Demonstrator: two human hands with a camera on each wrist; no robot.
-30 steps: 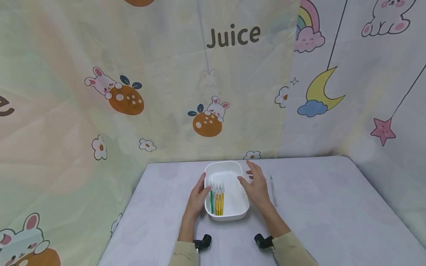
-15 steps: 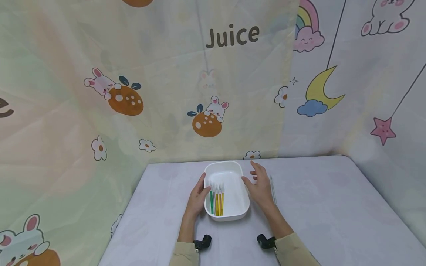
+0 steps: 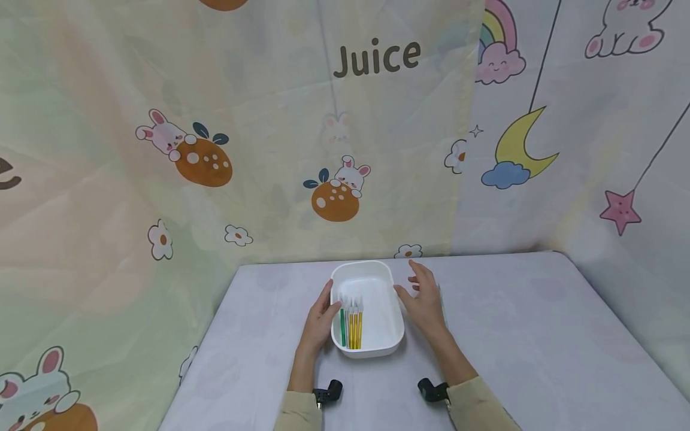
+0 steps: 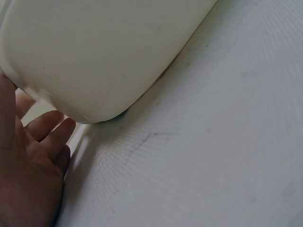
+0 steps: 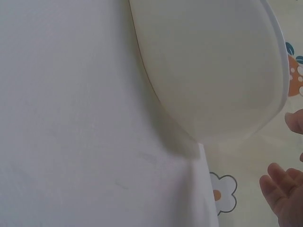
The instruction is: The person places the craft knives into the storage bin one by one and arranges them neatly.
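Observation:
A white rectangular tray with rounded corners stands on the table in the head view. Along its left side lie several slim pen-like sticks, yellow, green and pale, with whitish tips pointing away from me. My left hand holds the tray's left side, thumb over the rim and fingers outside; the left wrist view shows the fingers by its wall. My right hand is beside the right rim, fingers loosely spread, holding nothing. Whether its thumb touches the rim, I cannot tell.
A thin pale stick lies right of the tray, mostly hidden behind my right hand. White cloth covers the table. Behind it hangs a printed curtain. A small black device sits at each wrist.
My right hand has shifted slightly right, from over the tray's right rim to beside it, and now covers most of the thin stick. My left hand and the tray stay put.

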